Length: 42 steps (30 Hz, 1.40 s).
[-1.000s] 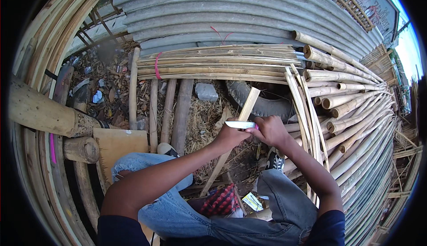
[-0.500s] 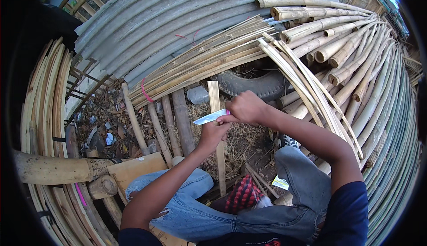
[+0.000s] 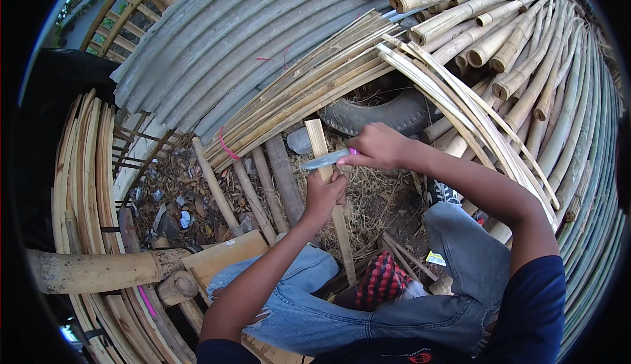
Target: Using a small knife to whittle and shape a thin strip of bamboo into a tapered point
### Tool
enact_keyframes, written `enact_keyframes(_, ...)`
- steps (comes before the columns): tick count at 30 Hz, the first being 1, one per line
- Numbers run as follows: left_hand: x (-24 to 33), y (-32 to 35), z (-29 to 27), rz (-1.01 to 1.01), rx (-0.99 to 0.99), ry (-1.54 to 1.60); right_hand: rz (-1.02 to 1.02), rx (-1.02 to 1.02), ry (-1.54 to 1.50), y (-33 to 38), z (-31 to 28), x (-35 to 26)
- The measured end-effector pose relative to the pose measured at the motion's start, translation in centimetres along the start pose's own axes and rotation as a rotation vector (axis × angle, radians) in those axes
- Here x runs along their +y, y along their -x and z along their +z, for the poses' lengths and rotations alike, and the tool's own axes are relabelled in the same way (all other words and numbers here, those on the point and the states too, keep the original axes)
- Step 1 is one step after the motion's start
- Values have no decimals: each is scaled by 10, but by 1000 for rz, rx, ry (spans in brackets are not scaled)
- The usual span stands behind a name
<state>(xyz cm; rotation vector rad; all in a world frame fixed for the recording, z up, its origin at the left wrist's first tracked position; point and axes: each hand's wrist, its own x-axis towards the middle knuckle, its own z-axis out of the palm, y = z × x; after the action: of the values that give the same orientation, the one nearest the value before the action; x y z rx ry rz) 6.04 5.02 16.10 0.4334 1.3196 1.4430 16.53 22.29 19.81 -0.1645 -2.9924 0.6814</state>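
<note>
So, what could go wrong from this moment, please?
The knife might slip into the left hand, which grips the wood strip just below the blade. The strip runs down between the legs of the torn jeans, so a long downward slip could perhaps bring the blade toward them.

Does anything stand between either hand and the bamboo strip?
Nothing visible for the left hand, which grips the bamboo strip directly; for the right hand, only the knife it holds across the strip.
</note>
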Motion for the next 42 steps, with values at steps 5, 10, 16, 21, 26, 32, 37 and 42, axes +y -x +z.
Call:
enact_keyframes(5, 0, -1, -2, -11, 10, 14, -37, 24, 54, -8, 14, -3)
enact_keyframes(10, 2, 0, -3, 19, 32, -10, 32, 117, 46, -22, 12, -1)
enact_keyframes(16, 1, 0, -1, 26, 26, -8, 17, 153, 148, -24, 5, -4)
enact_keyframes(21, 1, 0, -2, 13, 4, -12, -20, 116, 117, -25, 5, 1)
enact_keyframes(26, 0, -1, -3, 25, 36, -19, -13, 195, 129, -21, 6, 2)
enact_keyframes(32, -4, -1, -3, -71, 10, -69, -170, -94, 209, -20, 5, -7)
enact_keyframes(37, -3, -4, -3, 37, 56, -42, 59, 202, 217, -26, 3, -14)
enact_keyframes(42, -2, 1, 0, 62, 61, -59, 91, 141, 253, -24, -2, -27)
